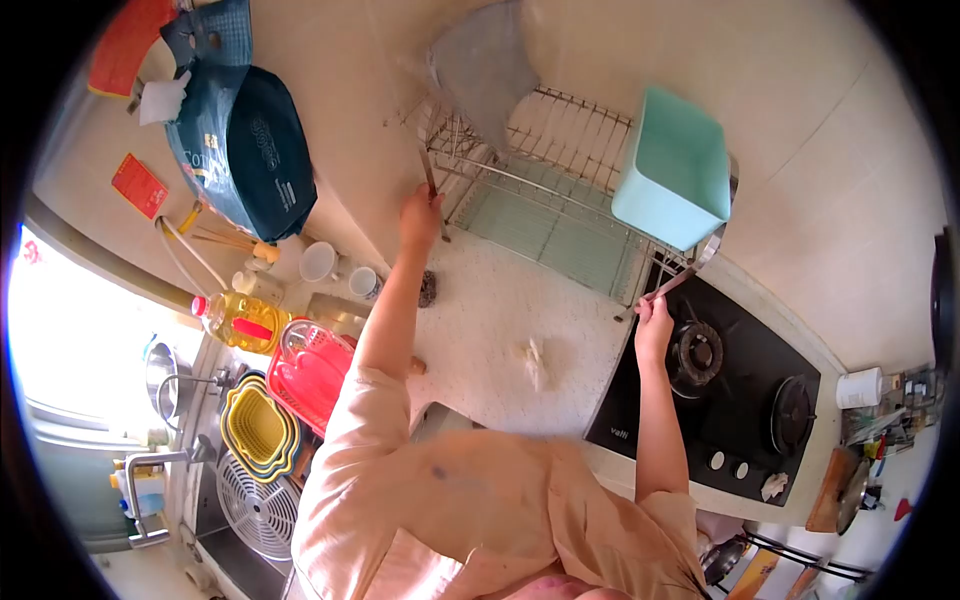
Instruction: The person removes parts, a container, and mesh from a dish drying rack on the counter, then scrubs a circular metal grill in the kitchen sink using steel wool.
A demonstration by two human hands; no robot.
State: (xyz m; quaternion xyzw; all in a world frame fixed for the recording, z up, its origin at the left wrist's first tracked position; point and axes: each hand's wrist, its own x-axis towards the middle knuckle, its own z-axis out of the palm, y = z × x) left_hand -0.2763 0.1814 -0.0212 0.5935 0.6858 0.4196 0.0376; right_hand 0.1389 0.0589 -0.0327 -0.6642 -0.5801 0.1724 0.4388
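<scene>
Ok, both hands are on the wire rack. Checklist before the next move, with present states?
1. Left hand gripping rack: ok, left end.
2. Right hand gripping rack: ok, right end.
3. Rack unloaded: not ok, mint bin on top.
4. Bin secured: cannot tell.
5. Counter in front free of litter: not ok, crumpled white scrap there.
6. Burners cool: cannot tell.

- My left arm (390, 320) reaches far forward; its grip (422, 214) is curled closed.
- My right arm (662, 420) extends forward less far, its grip (655, 322) closed too.
- I have both forearms bare, well apart.
</scene>
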